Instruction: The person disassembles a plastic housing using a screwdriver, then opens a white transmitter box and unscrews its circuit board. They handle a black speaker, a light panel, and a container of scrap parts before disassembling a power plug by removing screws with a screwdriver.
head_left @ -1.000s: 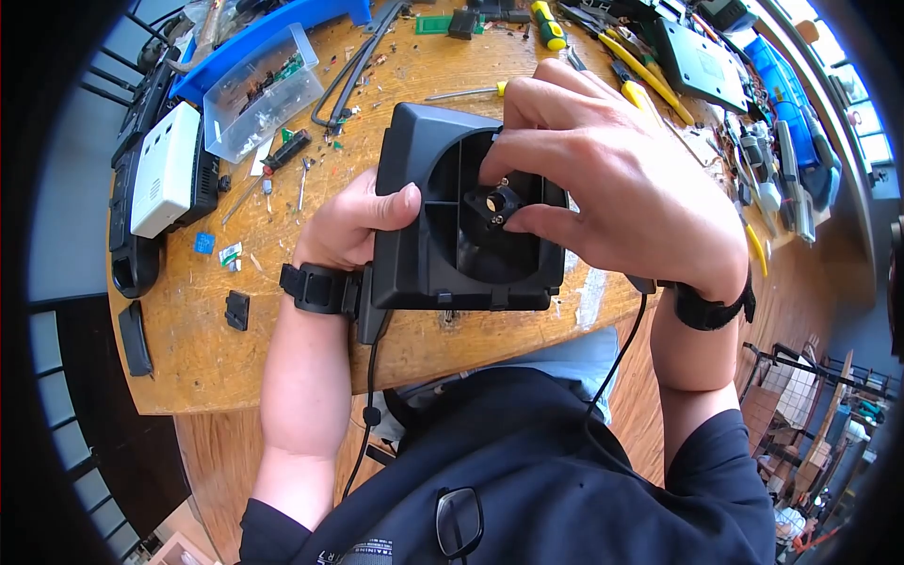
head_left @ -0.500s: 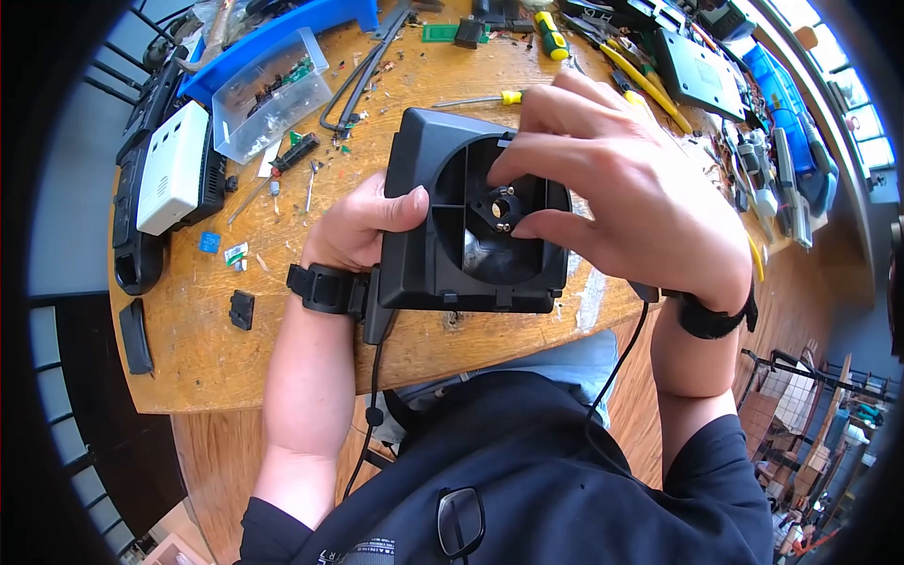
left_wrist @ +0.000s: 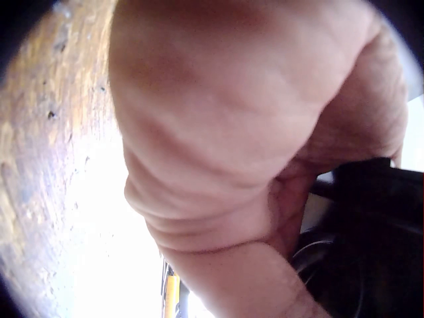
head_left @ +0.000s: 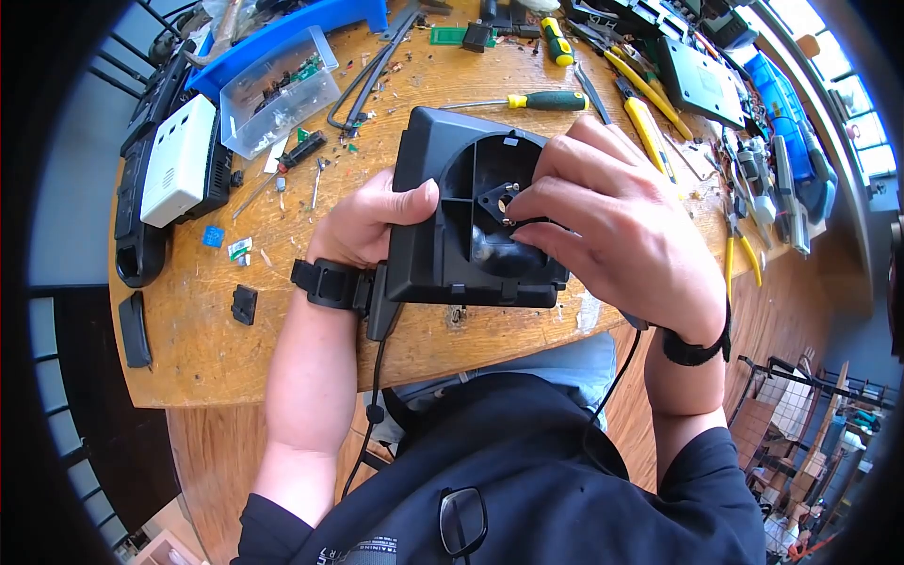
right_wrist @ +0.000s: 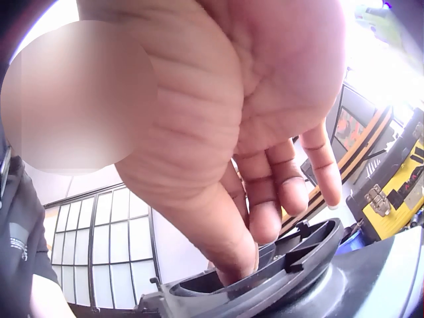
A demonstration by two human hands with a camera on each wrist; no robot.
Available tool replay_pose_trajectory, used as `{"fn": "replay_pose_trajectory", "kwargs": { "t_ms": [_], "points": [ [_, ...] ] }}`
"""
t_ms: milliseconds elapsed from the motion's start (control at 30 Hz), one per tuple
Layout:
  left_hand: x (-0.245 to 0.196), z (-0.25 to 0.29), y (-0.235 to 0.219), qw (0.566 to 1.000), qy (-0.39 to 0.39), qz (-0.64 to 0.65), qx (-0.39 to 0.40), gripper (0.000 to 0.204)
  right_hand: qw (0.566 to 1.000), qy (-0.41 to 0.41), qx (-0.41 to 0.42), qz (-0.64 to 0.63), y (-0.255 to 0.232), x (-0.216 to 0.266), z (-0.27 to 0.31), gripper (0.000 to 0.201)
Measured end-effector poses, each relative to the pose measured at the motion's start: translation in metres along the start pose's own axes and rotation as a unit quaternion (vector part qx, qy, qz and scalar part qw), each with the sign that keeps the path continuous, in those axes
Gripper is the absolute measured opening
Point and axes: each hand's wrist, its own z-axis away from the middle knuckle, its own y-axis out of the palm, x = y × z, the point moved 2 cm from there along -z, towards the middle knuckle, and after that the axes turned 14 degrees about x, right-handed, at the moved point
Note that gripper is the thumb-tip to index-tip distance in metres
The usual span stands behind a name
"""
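In the head view my left hand (head_left: pixel 372 217) grips the left side of a black plastic housing (head_left: pixel 428 273), thumb on its front face. The housing has a large round opening crossed by thin ribs. At its centre sits a small black bracket (head_left: pixel 491 203) with a round hole and small metal screws. My right hand (head_left: pixel 621 221) reaches into the opening, its thumb and index fingertip pinching at the bracket's right edge. In the right wrist view the thumb (right_wrist: pixel 232 255) dips inside the round rim (right_wrist: pixel 318 245). My left fingers are hidden behind the housing.
A screwdriver (head_left: pixel 556 100) lies beyond the housing on the wooden table (head_left: pixel 198 348). Yellow-handled pliers (head_left: pixel 650 141) and other tools crowd the right. At the left stand a clear bin (head_left: pixel 273 104) of small parts and a white box (head_left: pixel 179 160). Scraps litter the tabletop.
My right thumb and index finger have drawn closer together and shifted to the bracket's right edge; the hand has lowered, uncovering the screwdriver. My left hand keeps its grip.
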Motion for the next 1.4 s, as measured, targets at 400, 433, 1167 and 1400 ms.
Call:
{"fn": "replay_pose_trajectory", "kwargs": {
  "t_ms": [400,433,1167,1400],
  "points": [
    [0.000,-0.003,0.002,1.000,-0.002,-0.011,0.019,0.054,0.999,-0.017,0.002,0.031,0.005,0.001,-0.002,0.014],
    [0.000,-0.003,0.001,1.000,-0.002,-0.011,0.019,0.054,0.999,-0.016,0.001,0.031,0.005,0.002,-0.002,0.014],
    [-0.002,-0.006,-0.005,0.997,0.073,0.022,0.032,0.054,0.977,0.166,-0.134,0.007,-0.025,-0.058,0.027,0.012],
    [-0.013,-0.011,-0.011,0.980,0.193,0.045,0.026,0.059,0.980,0.182,-0.080,-0.029,-0.023,-0.121,0.006,0.020]
  ]
}}
